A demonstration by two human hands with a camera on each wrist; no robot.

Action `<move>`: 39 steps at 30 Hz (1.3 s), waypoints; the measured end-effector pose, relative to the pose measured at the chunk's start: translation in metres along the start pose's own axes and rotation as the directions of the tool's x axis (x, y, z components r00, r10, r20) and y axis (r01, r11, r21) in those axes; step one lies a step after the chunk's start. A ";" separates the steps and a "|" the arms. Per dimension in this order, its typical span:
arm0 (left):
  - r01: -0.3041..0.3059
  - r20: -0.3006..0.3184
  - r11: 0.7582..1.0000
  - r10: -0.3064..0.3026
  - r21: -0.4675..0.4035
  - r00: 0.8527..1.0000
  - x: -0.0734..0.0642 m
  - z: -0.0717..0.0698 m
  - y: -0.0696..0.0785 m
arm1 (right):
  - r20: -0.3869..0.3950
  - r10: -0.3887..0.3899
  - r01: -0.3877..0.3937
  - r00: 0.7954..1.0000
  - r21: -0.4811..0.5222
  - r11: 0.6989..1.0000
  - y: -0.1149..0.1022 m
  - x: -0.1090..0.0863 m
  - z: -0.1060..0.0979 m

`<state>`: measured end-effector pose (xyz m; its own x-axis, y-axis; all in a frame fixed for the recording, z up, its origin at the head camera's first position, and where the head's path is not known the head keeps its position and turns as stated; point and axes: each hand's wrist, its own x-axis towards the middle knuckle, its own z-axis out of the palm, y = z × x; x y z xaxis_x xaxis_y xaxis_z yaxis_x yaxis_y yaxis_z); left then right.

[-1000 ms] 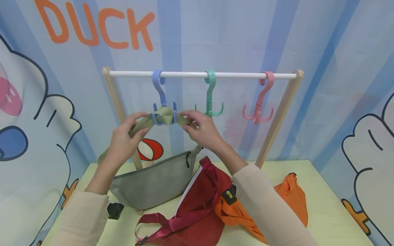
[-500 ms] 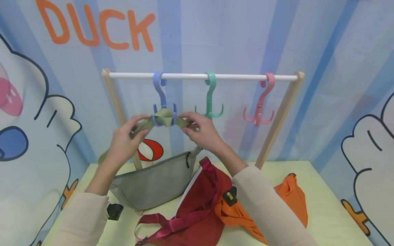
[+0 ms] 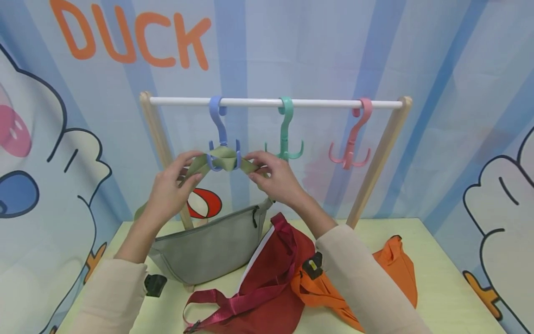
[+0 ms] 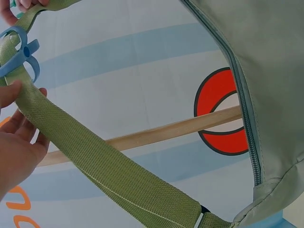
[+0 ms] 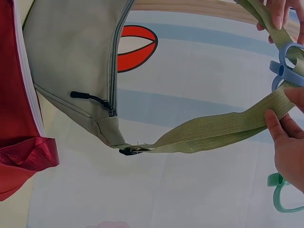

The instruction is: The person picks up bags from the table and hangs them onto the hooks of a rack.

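My left hand pinches the olive-green webbing strap just left of the blue hook. On the hook's other side, my right hand pinches the same strap between thumb and fingers. Between the hands the strap loops over the blue prongs. From both ends it runs down to a grey-green waist bag, which is tilted above the table with its right end higher. The bag's zipper pull shows in the right wrist view.
A white rail on wooden posts also carries a green hook and a pink hook. A red waist bag and an orange bag lie on the pale table. A printed curtain stands behind.
Both hands stay almost still on the strap at the blue hook. The left hand has shifted very slightly to the right.
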<state>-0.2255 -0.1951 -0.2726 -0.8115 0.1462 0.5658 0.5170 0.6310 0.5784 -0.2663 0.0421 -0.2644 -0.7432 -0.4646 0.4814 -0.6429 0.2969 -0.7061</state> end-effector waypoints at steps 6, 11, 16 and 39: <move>-0.001 0.017 1.000 0.001 -0.008 1.000 0.001 -0.001 0.001 | 0.003 -0.006 0.006 1.000 -0.004 1.000 0.001 0.001 -0.001; -0.028 0.014 1.000 0.027 0.005 1.000 0.003 -0.001 0.002 | 0.008 -0.022 0.022 1.000 -0.012 1.000 0.000 0.003 -0.002; -0.031 0.018 0.999 0.032 -0.026 0.999 0.004 0.000 0.002 | 0.014 -0.026 0.026 1.000 0.005 1.000 -0.001 0.003 -0.003; 0.035 0.050 0.999 -0.034 -0.029 0.998 -0.004 0.003 -0.001 | 0.049 -0.013 0.015 0.999 -0.045 0.999 0.005 -0.002 -0.002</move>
<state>-0.2234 -0.1943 -0.2768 -0.8411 0.1632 0.5157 0.4959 0.6133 0.6148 -0.2681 0.0467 -0.2676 -0.7247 -0.5088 0.4646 -0.6619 0.3267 -0.6747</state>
